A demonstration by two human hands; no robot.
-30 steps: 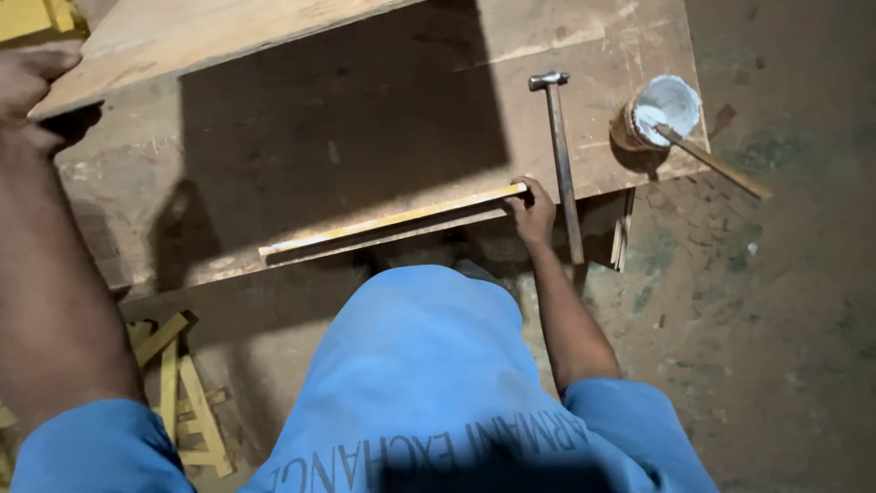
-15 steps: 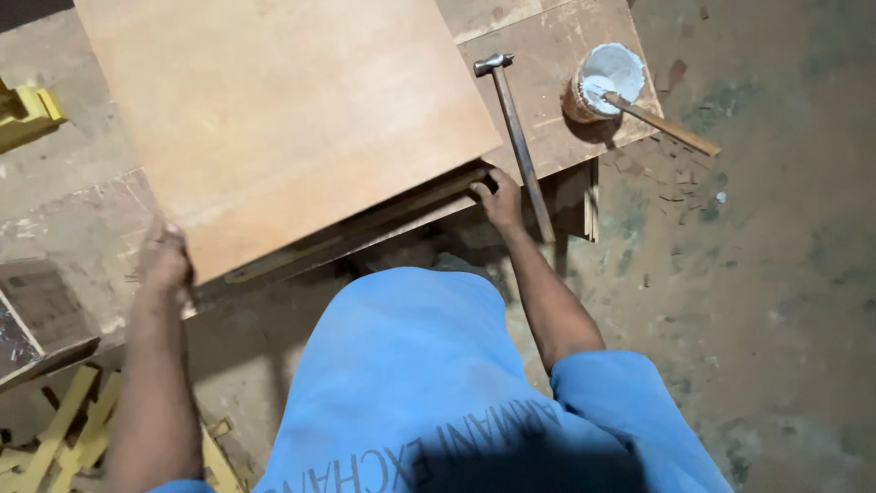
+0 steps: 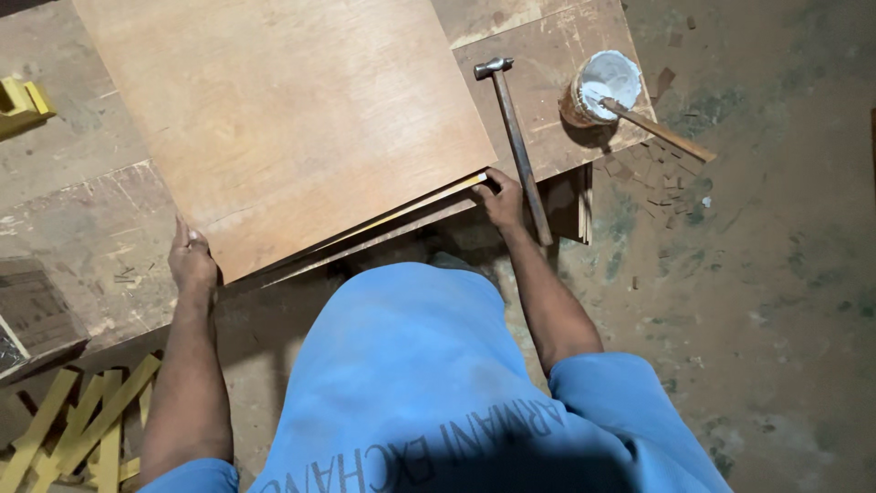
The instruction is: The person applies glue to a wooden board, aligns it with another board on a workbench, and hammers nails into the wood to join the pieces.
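A large square plywood sheet lies across the wooden workbench. My left hand presses against the sheet's near left corner. My right hand grips the near right corner, where a thin yellow wooden strip runs under the sheet's front edge. A hammer with a metal head lies on the bench just right of my right hand.
A round tin of white glue with a wooden stick in it stands at the bench's right end. Yellow wooden strips lie on the floor at lower left. A yellow block sits at far left. Wood chips litter the floor at right.
The plywood sheet has come down from a raised, tilted position to lie flat over the strip. My left hand moved from the upper left down to the sheet's near corner.
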